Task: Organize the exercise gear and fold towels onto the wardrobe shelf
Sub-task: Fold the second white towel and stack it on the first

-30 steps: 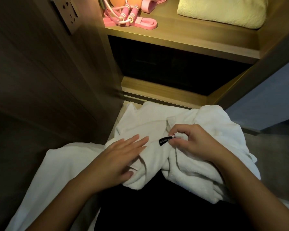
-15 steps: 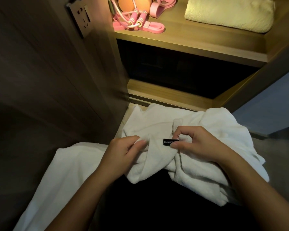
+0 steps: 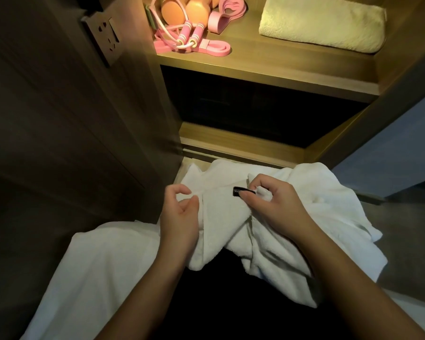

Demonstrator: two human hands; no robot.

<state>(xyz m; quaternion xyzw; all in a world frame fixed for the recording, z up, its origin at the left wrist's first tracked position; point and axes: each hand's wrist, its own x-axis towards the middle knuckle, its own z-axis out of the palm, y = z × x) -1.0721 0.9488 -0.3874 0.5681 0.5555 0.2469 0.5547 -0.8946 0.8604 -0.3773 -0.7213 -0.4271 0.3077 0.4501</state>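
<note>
While left hand [image 3: 179, 217] and right hand [image 3: 268, 207] pinch white towel [image 3: 220, 217], shelf [image 3: 255, 63] holds cream towel [image 3: 322, 23], pink gear [image 3: 189, 36]

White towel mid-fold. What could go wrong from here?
1. The white towel is bunched and twisted between the left hand and right hand; a fold now would likely be lumpy.
2. Both pinch only small bits near the black label; the loose bulk may slide away.
3. The shelf gap between jump rope and cream towel looks narrow.
</note>
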